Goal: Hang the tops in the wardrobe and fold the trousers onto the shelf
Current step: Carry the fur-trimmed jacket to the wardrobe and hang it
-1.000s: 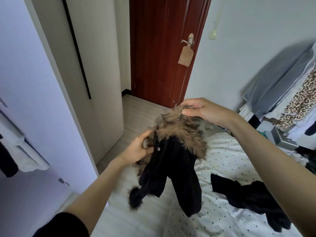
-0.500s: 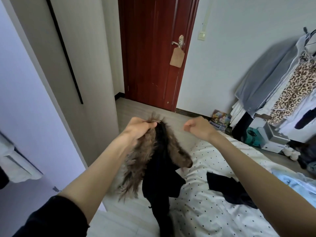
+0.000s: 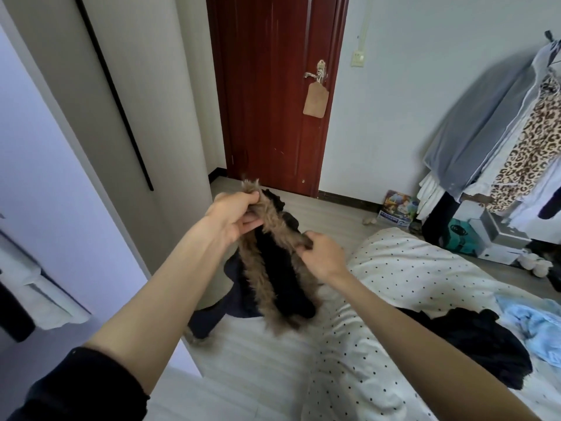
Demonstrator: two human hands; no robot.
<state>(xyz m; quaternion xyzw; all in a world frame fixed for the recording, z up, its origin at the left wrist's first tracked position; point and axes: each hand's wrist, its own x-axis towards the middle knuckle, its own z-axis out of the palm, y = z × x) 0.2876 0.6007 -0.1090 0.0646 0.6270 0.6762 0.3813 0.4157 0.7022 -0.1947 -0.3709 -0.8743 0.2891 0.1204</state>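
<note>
The black fur-trimmed top (image 3: pixel 273 268) hangs in the air between bed (image 3: pixel 409 275) and wardrobe door (image 3: pixel 60 177), its long axis running near vertical, collar up; the left hand (image 3: pixel 235 218) pinches the fur trim at the high end, fingers curled round it; the right hand (image 3: pixel 318 255), lower and just right of the garment, grips the other strip of fur; both hands touch it, the left being nearer the wardrobe, so the carry probably swings leftward

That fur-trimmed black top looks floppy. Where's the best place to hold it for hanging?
Probably at the top of the fur trim, from above, as the left hand and right hand do now: the fur-trimmed black top dangles limp, so gripping high lets it fall straight.
</note>
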